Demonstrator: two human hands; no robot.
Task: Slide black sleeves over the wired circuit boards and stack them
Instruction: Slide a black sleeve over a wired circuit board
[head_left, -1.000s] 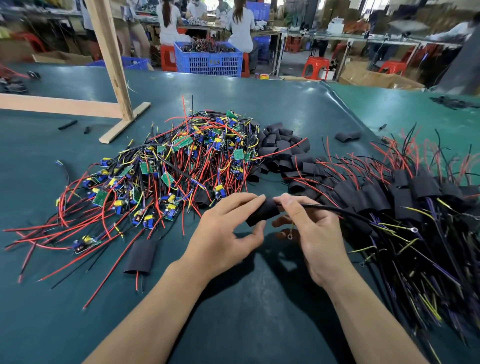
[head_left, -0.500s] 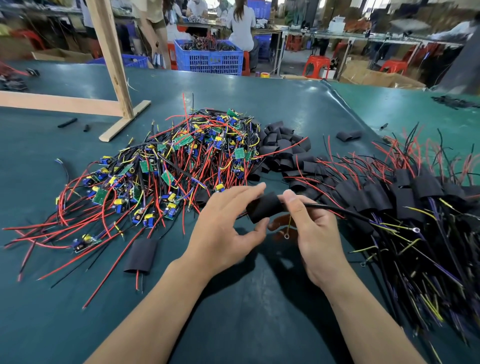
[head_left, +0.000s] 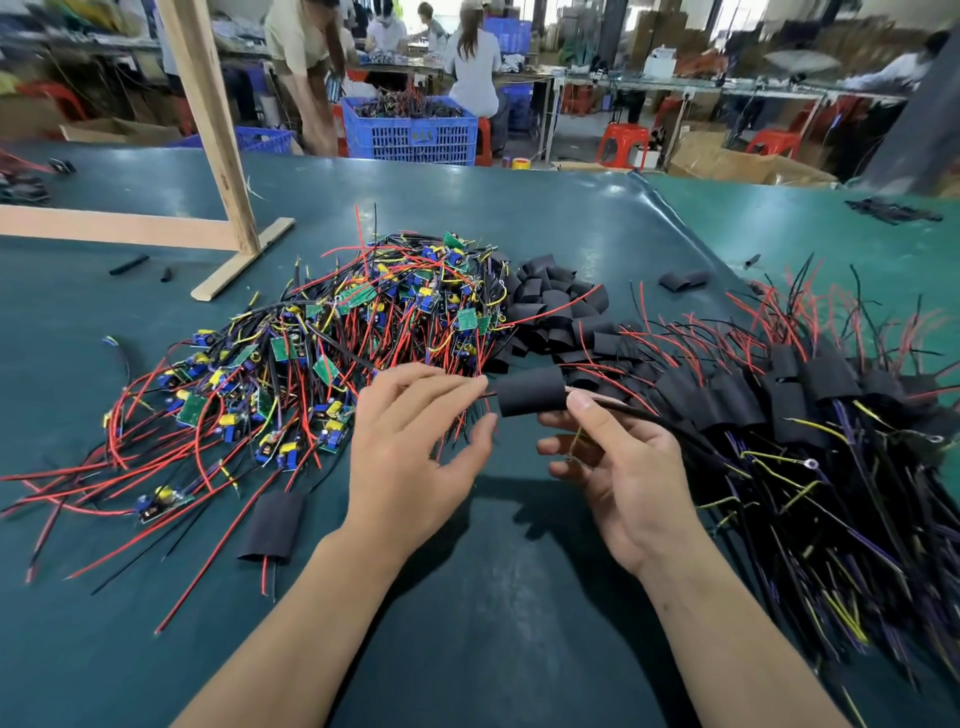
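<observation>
Black, soft-walled tubing formed the sleeve (head_left: 531, 391), which was held just above the green mat (head_left: 493, 613) near the middle, between the pile of bare circuit boards (head_left: 363, 332) to the left and the sleeved stack (head_left: 810, 405) to the right. It was pinched at its right end by the right hand (head_left: 618, 467), thumb on top with the wires trailing right, while the left hand (head_left: 410, 452) was held loose and empty beside its left end. The piece was judged light and easily squashed, best gripped on the sleeve body over the stiff board rather than pulled by the thin wires.

Bright even light, soft shadows, blurred background, wide-angle edge distortion
</observation>
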